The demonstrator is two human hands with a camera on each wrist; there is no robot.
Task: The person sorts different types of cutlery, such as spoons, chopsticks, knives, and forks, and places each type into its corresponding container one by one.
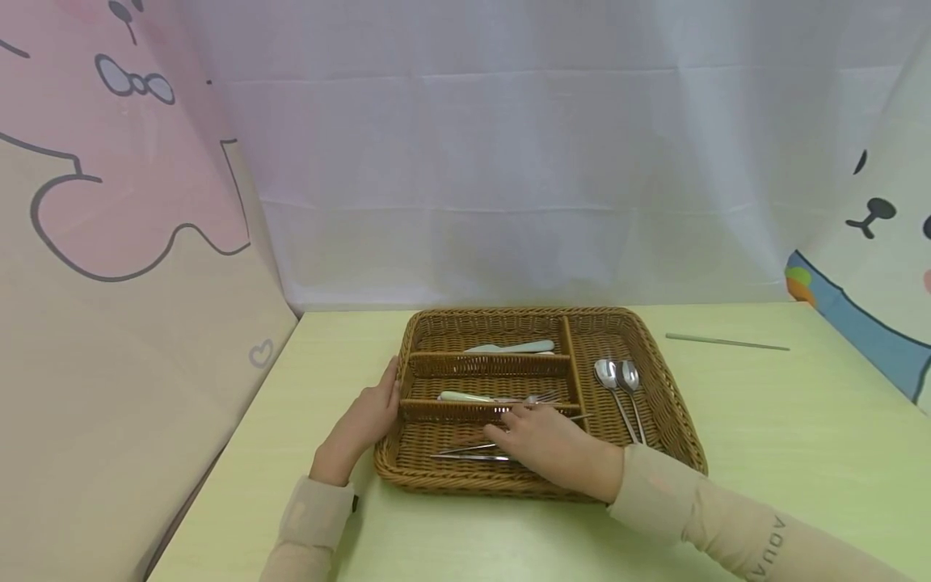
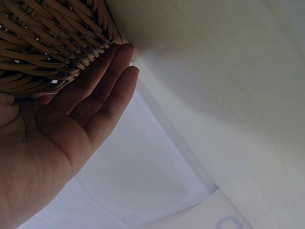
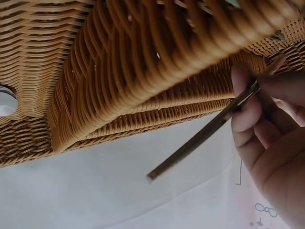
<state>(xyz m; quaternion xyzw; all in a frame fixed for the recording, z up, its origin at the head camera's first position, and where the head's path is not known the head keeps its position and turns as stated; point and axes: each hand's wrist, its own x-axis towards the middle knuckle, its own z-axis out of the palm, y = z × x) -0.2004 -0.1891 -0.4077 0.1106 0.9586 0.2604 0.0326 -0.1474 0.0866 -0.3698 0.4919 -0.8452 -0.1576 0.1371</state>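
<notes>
A brown wicker cutlery basket [image 1: 486,312] with several compartments sits on the table. My right hand [image 1: 556,449] is over its front compartment and pinches a slim chopstick [image 3: 190,145] between thumb and fingers. Below that hand, thin silver chopsticks [image 1: 465,457] lie partly hidden. Against the basket's outer left side, my left hand [image 1: 367,416] rests with its fingers [image 2: 107,102] extended along the wicker. A pale-green-handled piece of cutlery [image 1: 465,397] and a fork [image 1: 544,398] lie in the middle compartment.
Light blue-handled cutlery [image 1: 520,347] lies in the back compartment. Two spoons [image 1: 617,380] occupy the right compartment. A single greenish chopstick [image 1: 727,342] lies on the table [image 1: 764,420] to the right. White cloth [image 1: 465,202] hangs behind.
</notes>
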